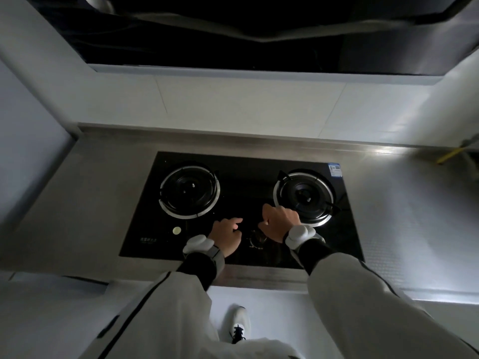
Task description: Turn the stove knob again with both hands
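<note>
On the steel counter (85, 208), a black glass gas hob (241, 195) is sitting sunk into the surface, lit dimly. Far left of the glass, the left burner (190, 191) is lying bare inside its bright ring, with a small pale round disc (177, 230) near the front edge below it. Moving toward the middle, the left hand (226, 235) is resting low over the front strip of the hob, fingers (234, 222) loosely curled and pointing right; whether a knob is sitting under the palm cannot be told. Just right of it, a dark round control knob (258, 238) is showing between the two hands. The right hand (278, 221) is hovering beside that knob, at the rim of the right burner (304, 196); its fingers are bent downward, and what they are pressing on, if anything, cannot be told. Both wrists are wearing white bands (300, 235) over dark cuffs. Far right, a sticker (335, 170) is sitting on the hob's back corner. Below the counter, a white shoe (237, 323) is standing on the floor.
</note>
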`<state>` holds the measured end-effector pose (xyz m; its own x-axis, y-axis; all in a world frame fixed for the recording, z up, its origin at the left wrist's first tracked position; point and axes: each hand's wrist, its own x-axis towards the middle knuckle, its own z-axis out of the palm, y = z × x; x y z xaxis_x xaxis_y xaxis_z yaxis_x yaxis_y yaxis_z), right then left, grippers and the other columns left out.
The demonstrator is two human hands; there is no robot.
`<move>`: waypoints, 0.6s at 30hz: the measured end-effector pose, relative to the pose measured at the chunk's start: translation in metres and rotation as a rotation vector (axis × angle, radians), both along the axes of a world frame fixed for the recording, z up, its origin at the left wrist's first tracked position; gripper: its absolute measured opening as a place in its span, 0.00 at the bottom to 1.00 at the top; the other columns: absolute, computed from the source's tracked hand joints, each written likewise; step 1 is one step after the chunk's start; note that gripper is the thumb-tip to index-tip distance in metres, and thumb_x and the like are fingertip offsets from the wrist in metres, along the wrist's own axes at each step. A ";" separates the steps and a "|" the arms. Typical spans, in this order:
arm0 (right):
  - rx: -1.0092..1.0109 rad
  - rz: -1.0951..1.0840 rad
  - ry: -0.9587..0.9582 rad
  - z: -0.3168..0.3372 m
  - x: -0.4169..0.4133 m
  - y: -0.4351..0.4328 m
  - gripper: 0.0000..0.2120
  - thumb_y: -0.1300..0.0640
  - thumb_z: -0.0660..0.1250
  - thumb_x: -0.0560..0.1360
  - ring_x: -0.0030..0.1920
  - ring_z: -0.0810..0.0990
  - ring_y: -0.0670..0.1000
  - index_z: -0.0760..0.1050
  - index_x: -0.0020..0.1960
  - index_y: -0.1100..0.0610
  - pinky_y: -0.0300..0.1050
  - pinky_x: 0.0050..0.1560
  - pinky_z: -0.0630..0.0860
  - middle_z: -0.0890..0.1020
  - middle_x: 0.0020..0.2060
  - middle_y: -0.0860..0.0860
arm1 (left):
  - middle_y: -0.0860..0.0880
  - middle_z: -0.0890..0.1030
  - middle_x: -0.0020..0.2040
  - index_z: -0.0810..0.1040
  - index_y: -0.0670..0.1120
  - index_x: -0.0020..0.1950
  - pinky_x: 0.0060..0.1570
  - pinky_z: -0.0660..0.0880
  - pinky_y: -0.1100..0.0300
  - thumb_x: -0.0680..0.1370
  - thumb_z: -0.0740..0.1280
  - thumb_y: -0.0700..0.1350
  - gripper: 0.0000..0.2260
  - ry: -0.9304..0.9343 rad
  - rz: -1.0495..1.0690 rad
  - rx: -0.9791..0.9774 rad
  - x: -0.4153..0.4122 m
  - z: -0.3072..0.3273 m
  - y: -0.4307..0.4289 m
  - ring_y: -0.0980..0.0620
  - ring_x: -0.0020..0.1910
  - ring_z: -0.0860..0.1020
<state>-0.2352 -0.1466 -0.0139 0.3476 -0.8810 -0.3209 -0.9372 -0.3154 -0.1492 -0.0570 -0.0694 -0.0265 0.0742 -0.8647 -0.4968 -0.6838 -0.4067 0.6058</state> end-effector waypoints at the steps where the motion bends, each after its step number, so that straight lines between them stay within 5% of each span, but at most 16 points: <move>1: 0.034 0.052 0.020 0.003 -0.004 0.000 0.13 0.48 0.67 0.75 0.50 0.84 0.61 0.73 0.57 0.51 0.50 0.46 0.78 0.84 0.51 0.52 | 0.47 0.75 0.73 0.70 0.51 0.79 0.63 0.78 0.47 0.84 0.59 0.44 0.22 0.042 -0.004 0.026 -0.007 -0.002 -0.001 0.38 0.65 0.79; 4: 0.083 0.235 0.116 0.004 -0.011 0.000 0.22 0.48 0.72 0.73 0.55 0.84 0.58 0.70 0.63 0.49 0.51 0.50 0.79 0.80 0.58 0.50 | 0.47 0.75 0.76 0.67 0.50 0.81 0.56 0.81 0.57 0.84 0.59 0.44 0.24 0.185 0.081 0.096 -0.027 -0.008 -0.001 0.45 0.56 0.83; 6: 0.078 0.388 0.243 0.002 -0.012 -0.001 0.29 0.49 0.75 0.73 0.56 0.84 0.58 0.69 0.70 0.51 0.50 0.46 0.76 0.78 0.62 0.51 | 0.47 0.75 0.75 0.63 0.50 0.83 0.33 0.77 0.66 0.84 0.58 0.43 0.26 0.258 0.144 0.166 -0.037 -0.012 0.001 0.51 0.40 0.83; 8: 0.030 0.545 0.375 0.000 -0.008 -0.001 0.33 0.51 0.74 0.76 0.57 0.83 0.59 0.66 0.77 0.53 0.51 0.46 0.75 0.76 0.65 0.53 | 0.45 0.73 0.77 0.57 0.49 0.85 0.22 0.69 0.66 0.84 0.57 0.43 0.27 0.305 0.184 0.241 -0.041 -0.017 0.006 0.54 0.33 0.81; 14: -0.120 0.831 0.543 0.003 0.007 -0.005 0.25 0.53 0.68 0.81 0.57 0.85 0.59 0.69 0.75 0.57 0.50 0.48 0.76 0.81 0.62 0.54 | 0.41 0.73 0.76 0.57 0.48 0.85 0.22 0.67 0.65 0.81 0.56 0.35 0.31 0.507 0.340 0.364 -0.050 -0.018 0.023 0.53 0.35 0.84; 18: -0.141 1.042 0.620 0.005 0.017 -0.018 0.27 0.43 0.67 0.82 0.56 0.85 0.57 0.70 0.75 0.56 0.50 0.52 0.78 0.83 0.61 0.52 | 0.44 0.74 0.76 0.55 0.49 0.85 0.27 0.67 0.65 0.78 0.55 0.31 0.36 0.609 0.385 0.384 -0.065 -0.009 0.031 0.53 0.39 0.84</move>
<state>-0.2186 -0.1647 -0.0086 0.7304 -0.3129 -0.6071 -0.1267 -0.9355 0.3297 -0.1218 -0.0380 -0.0355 -0.0472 -0.5949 -0.8024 -0.0496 -0.8009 0.5967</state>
